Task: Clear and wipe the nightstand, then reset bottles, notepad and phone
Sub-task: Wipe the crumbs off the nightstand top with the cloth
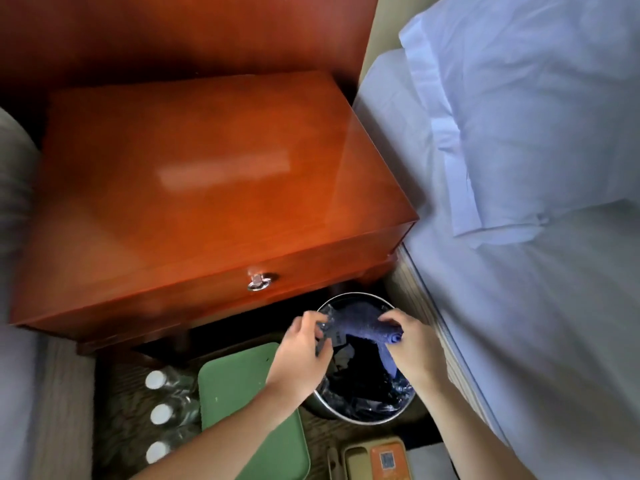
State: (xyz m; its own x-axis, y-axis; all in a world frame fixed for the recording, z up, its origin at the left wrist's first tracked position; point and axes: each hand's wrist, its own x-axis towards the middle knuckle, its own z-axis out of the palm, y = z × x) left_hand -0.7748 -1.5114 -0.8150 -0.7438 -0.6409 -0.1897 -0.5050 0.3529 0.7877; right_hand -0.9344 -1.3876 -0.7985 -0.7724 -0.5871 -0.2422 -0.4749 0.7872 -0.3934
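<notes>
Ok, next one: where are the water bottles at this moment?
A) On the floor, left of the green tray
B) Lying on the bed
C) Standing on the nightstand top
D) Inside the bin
A: three white-capped bottles sit in a row on the floor beside the green tray, below the nightstand, while both hands hold a blue cloth over the bin.

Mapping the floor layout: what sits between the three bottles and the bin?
Head view: a green tray lies on the floor between the bottles and the bin; the left hand and forearm cross above it.
</notes>
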